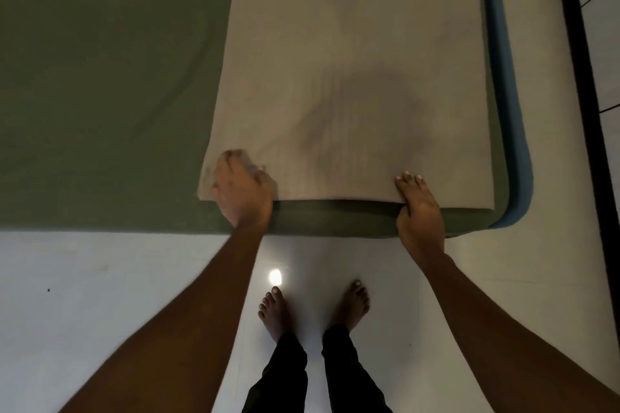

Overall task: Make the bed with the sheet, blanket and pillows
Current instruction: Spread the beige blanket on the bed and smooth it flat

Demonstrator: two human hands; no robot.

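A beige blanket (352,60), folded into a long strip, lies on the right part of the bed over a dark green sheet (100,77). Its near edge runs along the bed's near side. My left hand (243,191) rests on the blanket's near left corner, blurred, its fingers over the cloth. My right hand (419,208) holds the near edge further right, fingers flat on top and thumb tucked under the hem. No pillows are in view.
A blue mattress edge (510,111) shows at the bed's right corner. Pale floor (100,295) lies in front, with my bare feet (312,308) on it. A black strip (577,77) runs along the floor at the far right.
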